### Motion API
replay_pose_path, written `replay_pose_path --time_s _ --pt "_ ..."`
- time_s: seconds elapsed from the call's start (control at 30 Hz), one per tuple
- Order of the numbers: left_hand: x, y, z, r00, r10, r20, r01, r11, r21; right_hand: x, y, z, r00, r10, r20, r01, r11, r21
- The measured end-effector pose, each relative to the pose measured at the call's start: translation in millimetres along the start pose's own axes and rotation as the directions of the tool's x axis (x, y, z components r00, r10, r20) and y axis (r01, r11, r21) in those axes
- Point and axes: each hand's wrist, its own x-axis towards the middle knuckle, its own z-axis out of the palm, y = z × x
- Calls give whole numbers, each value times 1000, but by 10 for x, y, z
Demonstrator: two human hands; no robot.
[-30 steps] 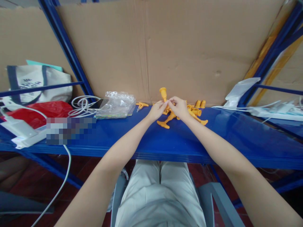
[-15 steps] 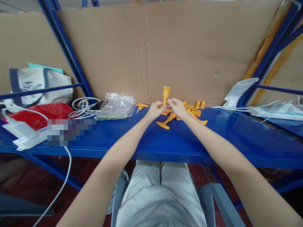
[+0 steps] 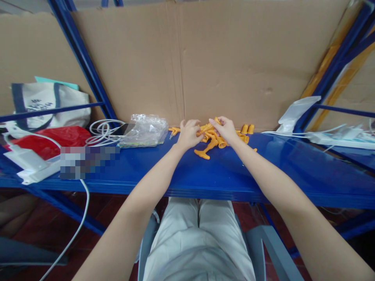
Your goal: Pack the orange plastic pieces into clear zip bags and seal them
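A heap of orange plastic parts (image 3: pixel 217 141) lies on the blue shelf (image 3: pixel 205 171) against the cardboard back wall. My left hand (image 3: pixel 189 134) and my right hand (image 3: pixel 225 130) are both over the heap, fingers curled. Between them they hold an orange part (image 3: pixel 206 127) that lies tilted almost flat. One T-shaped orange piece (image 3: pixel 205 150) lies in front of my hands. Two short orange caps (image 3: pixel 247 128) stand to the right of the heap, and a small orange piece (image 3: pixel 175 130) lies to its left.
A crumpled clear plastic bag (image 3: pixel 145 130) and a coiled white cable (image 3: pixel 102 132) lie left of the heap. Further left are a red bag (image 3: pixel 49 140), a white tote (image 3: pixel 43 105) and a white charger (image 3: pixel 27 164). White packets and cables (image 3: pixel 322 134) lie at the right.
The orange part stood upright between my fingers; now it is tipped down nearly flat over the heap. Both hands have moved slightly further back.
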Motion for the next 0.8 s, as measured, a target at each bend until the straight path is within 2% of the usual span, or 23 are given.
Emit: replay_pose_path --time_s 0.13,0.23,0.4,0.57,0.67,0.73,0.8 --pt "5 -17 -91 992 -87 -91 86 996 -17 -14 -5 -35 996 89 19 -86 990 -113" --pt "15 -26 -99 978 -151 -143 137 985 -101 -10 15 -70 988 121 100 -108 987 -123" --pt "18 -61 -50 962 -252 -103 229 954 -195 0 22 -131 955 155 253 -142 987 -68" --pt "22 -138 2 958 -273 -90 248 944 -217 -3 31 -148 918 178 356 -169 984 -56" --pt "23 -191 48 959 -261 -107 228 941 -250 9 89 -123 924 129 359 -103 991 -90" --pt "25 -220 81 960 -255 -116 216 937 -273 24 144 -111 948 32 316 20 987 -159" --pt "28 -236 106 959 -262 -108 222 932 -288 37 189 -114 954 -113 277 195 938 -287"
